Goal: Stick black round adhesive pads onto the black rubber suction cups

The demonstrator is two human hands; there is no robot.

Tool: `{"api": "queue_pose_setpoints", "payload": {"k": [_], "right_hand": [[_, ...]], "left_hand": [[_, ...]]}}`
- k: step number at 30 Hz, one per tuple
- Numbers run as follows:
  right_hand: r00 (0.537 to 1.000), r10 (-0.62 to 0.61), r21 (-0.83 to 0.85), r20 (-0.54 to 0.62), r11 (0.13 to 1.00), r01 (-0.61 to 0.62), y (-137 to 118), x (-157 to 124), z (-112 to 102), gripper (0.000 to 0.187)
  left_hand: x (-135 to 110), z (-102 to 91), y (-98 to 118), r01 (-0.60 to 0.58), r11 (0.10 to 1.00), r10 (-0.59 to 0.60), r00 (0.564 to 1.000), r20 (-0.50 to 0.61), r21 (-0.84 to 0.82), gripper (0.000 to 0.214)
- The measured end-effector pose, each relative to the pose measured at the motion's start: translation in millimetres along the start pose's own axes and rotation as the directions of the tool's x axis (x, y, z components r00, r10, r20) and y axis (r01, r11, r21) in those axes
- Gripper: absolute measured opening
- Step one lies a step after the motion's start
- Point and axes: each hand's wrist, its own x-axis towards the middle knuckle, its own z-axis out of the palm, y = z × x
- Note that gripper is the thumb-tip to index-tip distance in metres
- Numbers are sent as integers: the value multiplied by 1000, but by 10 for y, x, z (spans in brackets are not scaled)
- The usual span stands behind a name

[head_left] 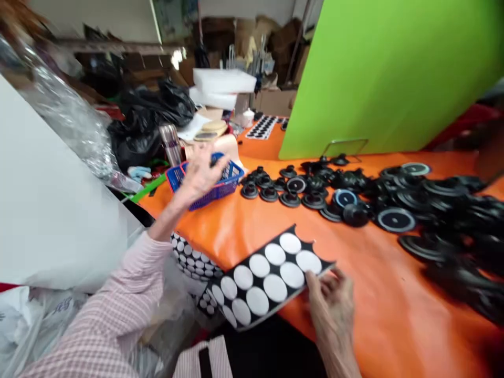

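My left hand is over a blue plastic basket with a pinkish rim on its left. Its thumb and fingers are apart, slightly blurred, and I see nothing held in them. Dark blue items with pale print lie in the basket, partly hidden by the hand. My right hand grips the right end of a black sheet of round white stickers, thumb on top. The sheet slants over the table's near edge, and its right end has scalloped cut-outs.
Black suction-cup-like discs crowd the orange table on the right. A green board stands behind them. Past the basket are a metal flask, black bags and white foam blocks. More dotted sheets hang below the edge.
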Motion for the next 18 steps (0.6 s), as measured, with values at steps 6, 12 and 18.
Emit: {"api": "queue_pose_setpoints", "payload": {"k": [6,12,18], "right_hand": [[999,37,267,29,963,-43,-395,-153,88,45],[966,-158,275,203,956,98,-932,-546,332,24],[657,-132,67,743,990,123,-358,-922,813,64]], "left_hand": [[-1164,-9,-362,454,881,-328,790,517,-135,50],[-1863,33,-396,544,788,-347,778,524,-286,28],[-1610,-1066,-6,386,707,-431,900,72,-592,35]]}}
